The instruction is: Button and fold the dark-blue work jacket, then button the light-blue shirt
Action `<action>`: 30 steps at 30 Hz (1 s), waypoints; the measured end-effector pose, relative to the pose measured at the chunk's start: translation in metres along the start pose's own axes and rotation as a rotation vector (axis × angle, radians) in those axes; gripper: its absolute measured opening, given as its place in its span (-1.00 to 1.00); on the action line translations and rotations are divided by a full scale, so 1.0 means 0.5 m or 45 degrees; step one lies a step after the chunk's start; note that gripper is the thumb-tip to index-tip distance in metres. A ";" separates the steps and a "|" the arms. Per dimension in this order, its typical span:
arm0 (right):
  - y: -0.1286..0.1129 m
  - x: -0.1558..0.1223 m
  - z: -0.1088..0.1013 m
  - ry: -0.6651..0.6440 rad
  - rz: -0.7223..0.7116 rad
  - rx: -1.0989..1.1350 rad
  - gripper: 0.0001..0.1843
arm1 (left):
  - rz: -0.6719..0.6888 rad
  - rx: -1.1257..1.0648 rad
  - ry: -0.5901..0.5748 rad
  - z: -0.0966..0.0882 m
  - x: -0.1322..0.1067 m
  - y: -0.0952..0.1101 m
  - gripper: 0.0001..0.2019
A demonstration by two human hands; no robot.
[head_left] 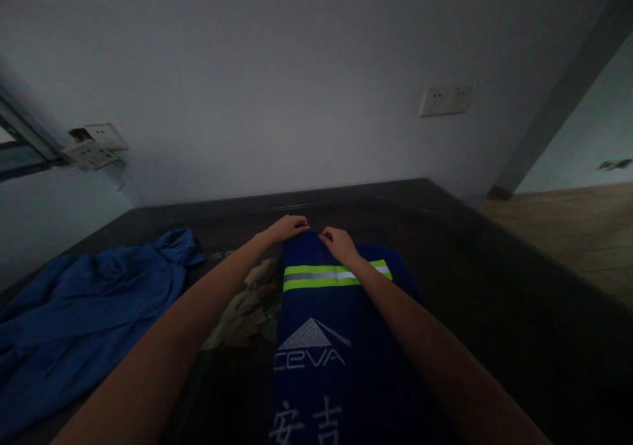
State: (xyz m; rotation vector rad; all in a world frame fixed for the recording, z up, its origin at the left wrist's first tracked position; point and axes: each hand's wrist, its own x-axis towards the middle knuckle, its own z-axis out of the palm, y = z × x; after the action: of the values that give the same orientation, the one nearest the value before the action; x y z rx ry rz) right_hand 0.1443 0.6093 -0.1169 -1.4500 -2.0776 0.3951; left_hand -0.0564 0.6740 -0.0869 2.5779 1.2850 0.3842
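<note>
Both arms stretch forward, the left hand and right hand pinching the far edge of a deep-blue garment. It lies flat mid-table, with a lime-and-silver band and white CEVA lettering; dark tabletop extends rightward to its edge, while a rumpled blue cloth lies left.

Bare forearms, narrow wrists, bare left hand, bare right hand
</note>
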 end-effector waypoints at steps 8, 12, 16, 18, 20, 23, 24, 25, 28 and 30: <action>-0.007 -0.011 0.004 0.003 -0.039 -0.288 -0.89 | -0.072 0.190 0.068 0.045 -0.026 0.002 -0.74; -0.011 -0.012 0.003 -0.009 -0.035 -0.342 -0.89 | -0.104 0.064 0.111 0.050 -0.028 -0.001 -0.73; -0.012 -0.012 0.002 -0.020 -0.041 -0.344 -0.89 | -0.148 -0.050 0.076 0.042 -0.019 -0.013 -0.67; -0.011 -0.012 0.002 -0.021 -0.042 -0.347 -0.89 | -0.165 -0.057 0.053 0.034 -0.011 -0.021 -0.62; -0.011 -0.013 0.003 -0.014 -0.043 -0.344 -0.89 | -0.182 -0.063 0.026 0.024 -0.003 -0.027 -0.59; -0.011 -0.016 0.006 0.021 -0.039 -0.316 -0.87 | -0.187 -0.074 0.002 0.013 0.006 -0.029 -0.58; -0.011 -0.016 0.006 0.041 -0.037 -0.298 -0.85 | -0.182 -0.077 0.002 0.012 0.008 -0.028 -0.58; -0.012 -0.017 0.004 0.066 -0.037 -0.276 -0.84 | -0.178 -0.077 0.007 0.014 0.008 -0.026 -0.59; -0.014 -0.016 -0.015 0.166 -0.061 -0.192 -0.81 | -0.165 -0.046 0.045 0.029 0.002 -0.014 -0.66; -0.012 -0.017 -0.044 0.231 -0.095 -0.134 -0.81 | -0.151 -0.011 0.076 0.044 -0.009 -0.003 -0.73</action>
State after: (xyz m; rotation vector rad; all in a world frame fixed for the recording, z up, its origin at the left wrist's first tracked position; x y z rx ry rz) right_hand 0.1553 0.5975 -0.0987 -1.4078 -2.0243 0.1214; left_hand -0.0526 0.6692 -0.1086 2.4852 1.4453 0.4461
